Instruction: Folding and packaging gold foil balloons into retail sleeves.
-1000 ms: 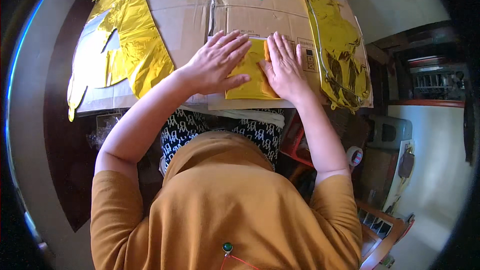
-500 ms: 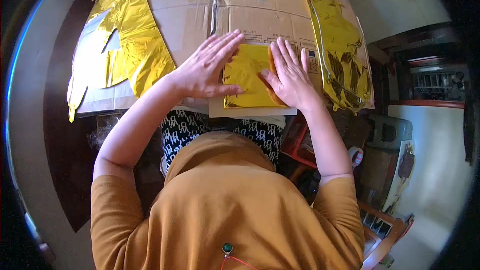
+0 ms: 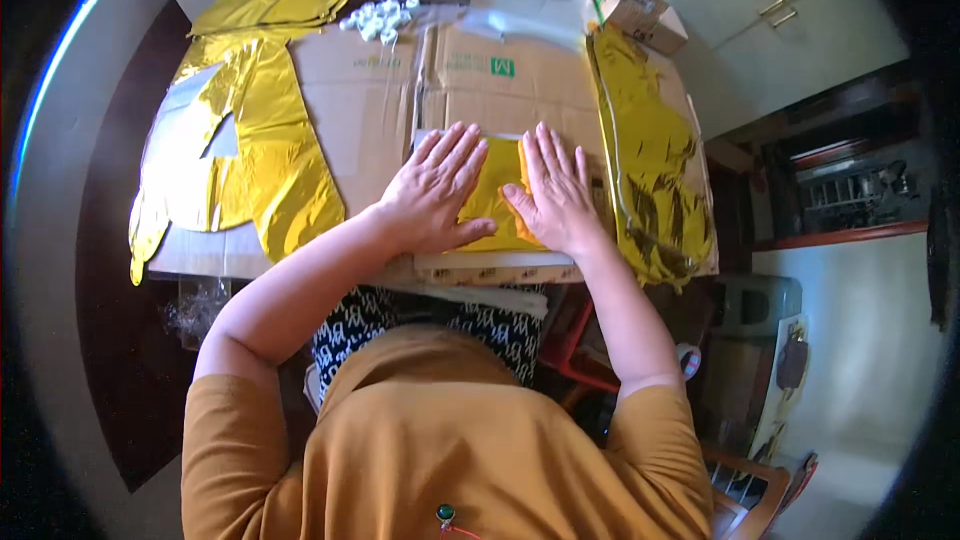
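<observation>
A folded rectangle of shiny gold foil lies in front of me on a pale sheet, near the table's front edge. My left hand rests flat over its left part, fingers stretched forward and thumb pointing inward. Over the right side of the foil lies my right hand, also flat, with its fingers extended. Between the two palms a strip of foil shows; its side edges are mostly hidden under the hands. Neither hand grasps anything.
Flattened cardboard covers the table. A large flat gold foil shape lies left, another long gold foil piece right. Small white pieces are heaped at the back, and an open carton stands back right.
My view has tilted up, showing more of the table's far side. My left hand has come inward and now lies flatter over the foil; my right hand keeps to the right side.
</observation>
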Tool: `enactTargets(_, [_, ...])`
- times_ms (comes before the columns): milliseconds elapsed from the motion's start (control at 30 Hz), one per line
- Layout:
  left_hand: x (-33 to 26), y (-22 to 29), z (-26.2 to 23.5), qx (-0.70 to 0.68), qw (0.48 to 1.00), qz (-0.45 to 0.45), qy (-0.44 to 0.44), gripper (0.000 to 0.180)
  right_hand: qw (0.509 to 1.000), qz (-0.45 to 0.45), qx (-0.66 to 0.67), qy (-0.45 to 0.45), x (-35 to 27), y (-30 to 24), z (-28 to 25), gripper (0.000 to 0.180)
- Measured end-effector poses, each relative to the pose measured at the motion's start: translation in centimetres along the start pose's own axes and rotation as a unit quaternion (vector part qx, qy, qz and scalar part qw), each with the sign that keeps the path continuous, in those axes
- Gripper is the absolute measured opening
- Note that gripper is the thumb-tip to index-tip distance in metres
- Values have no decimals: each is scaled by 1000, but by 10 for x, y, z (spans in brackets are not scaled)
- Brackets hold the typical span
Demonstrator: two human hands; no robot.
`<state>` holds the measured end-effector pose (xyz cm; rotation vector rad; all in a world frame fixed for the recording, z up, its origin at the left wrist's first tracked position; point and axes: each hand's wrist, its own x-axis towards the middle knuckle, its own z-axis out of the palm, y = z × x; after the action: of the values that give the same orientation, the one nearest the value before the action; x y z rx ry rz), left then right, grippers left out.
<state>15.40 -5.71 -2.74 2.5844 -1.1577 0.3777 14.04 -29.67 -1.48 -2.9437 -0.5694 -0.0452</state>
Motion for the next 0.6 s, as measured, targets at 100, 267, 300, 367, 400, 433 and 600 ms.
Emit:
enactTargets(100, [2,-1,-2,-10,1000,-4,-19,97,1000,-2,6,-19,5,3,-5,83])
enactTargets(267, [2,3,-9,-34,997,-21,-62,99,986,-11,166,-34,30,34,-24,63])
enactTargets(300, [3,2,-10,-35,997,-24,-69,99,973,-7,228,-41,52,46,-32,57])
enactTargets(367, [5,3,-13,-38,995,-25,-85,99,916,39,388,99,114,74,-46,29])
enactTargets(400, [6,3,-17,-47,994,-31,-96,100,955,86,256,124,154,87,-62,27])
enactTargets(433, [8,3,-16,-53,994,-24,-94,100,918,80,317,224,189,108,-54,27])
enactTargets(600, [9,-1,-22,-100,992,-33,-70,98,944,276,49,172,293,161,-33,58])
